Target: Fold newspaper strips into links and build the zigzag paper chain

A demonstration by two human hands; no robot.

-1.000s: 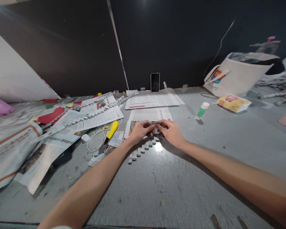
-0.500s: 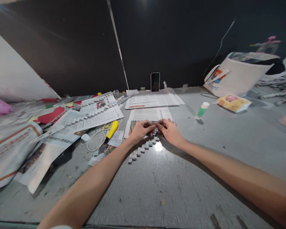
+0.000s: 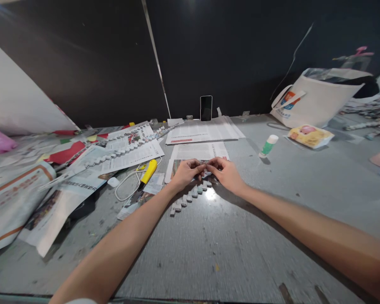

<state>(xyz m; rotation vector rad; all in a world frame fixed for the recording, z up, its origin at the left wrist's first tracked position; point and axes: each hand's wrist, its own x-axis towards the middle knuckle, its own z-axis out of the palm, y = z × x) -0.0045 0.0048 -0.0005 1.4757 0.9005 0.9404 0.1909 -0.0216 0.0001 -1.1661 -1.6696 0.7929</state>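
Observation:
A zigzag chain of folded newspaper (image 3: 190,197) runs diagonally over the grey table, its far end reaching up under my fingers. My left hand (image 3: 190,171) and my right hand (image 3: 223,172) meet at that end, thumbs and forefingers pinched together. The small piece between the fingertips is mostly hidden, but it looks like part of the paper chain. Just behind the hands lies a printed newspaper sheet (image 3: 205,151). To the left of my left hand is a yellow-handled cutter knife (image 3: 148,173) with a white cord (image 3: 124,197) beside it.
A phone (image 3: 206,108) stands upright against the dark wall, behind a newspaper stack (image 3: 202,131). At right are a glue stick (image 3: 268,146), a yellow packet (image 3: 309,136) and a white bag (image 3: 316,99). Loose newspapers (image 3: 66,202) and a longer folded-paper chain (image 3: 114,154) cover the left side.
Both hands stay nearly in place, still pinched together; the fingertips have shifted very slightly. The chain on the table lies almost as before.

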